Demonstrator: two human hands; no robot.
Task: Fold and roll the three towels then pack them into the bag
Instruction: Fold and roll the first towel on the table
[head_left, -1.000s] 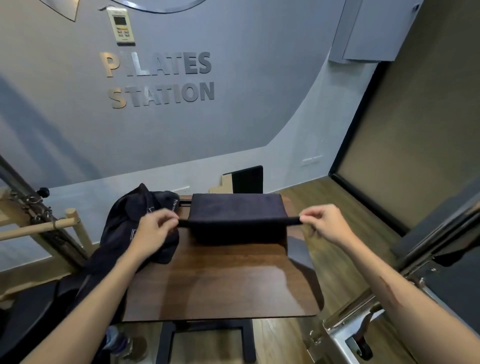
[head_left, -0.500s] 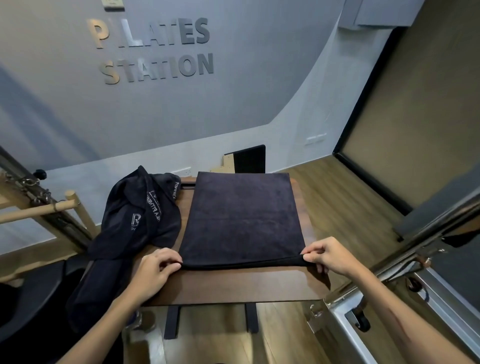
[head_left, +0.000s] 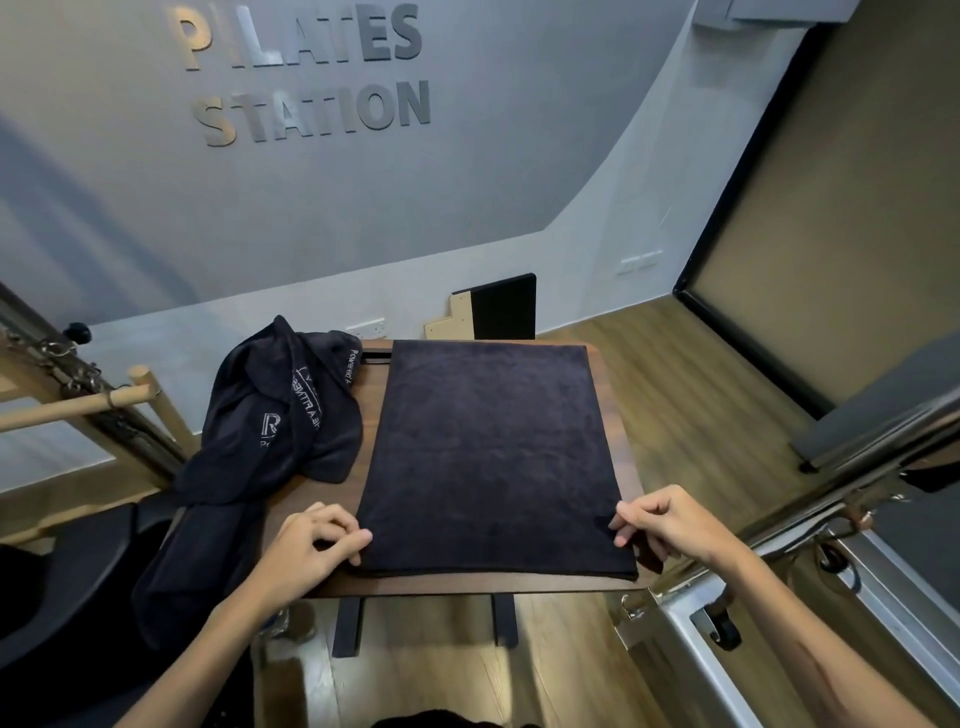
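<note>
A dark navy towel (head_left: 488, 452) lies folded flat on the small wooden table (head_left: 322, 499), reaching from its far edge to its near edge. My left hand (head_left: 311, 540) pinches the towel's near left corner. My right hand (head_left: 670, 525) pinches the near right corner. A heap of crumpled dark towels with white lettering (head_left: 280, 415) sits on the table's left side and hangs down over its edge. No bag can be made out.
A wooden bar and metal frame (head_left: 78, 400) stand to the left. A metal-framed machine with a castor (head_left: 727, 618) is close at the right. A black panel (head_left: 501, 309) leans on the grey wall behind the table. The floor is wood.
Both hands drew the towel's folded edge from the table's far side back to the near edge and laid it flat. The camera tilted down.
</note>
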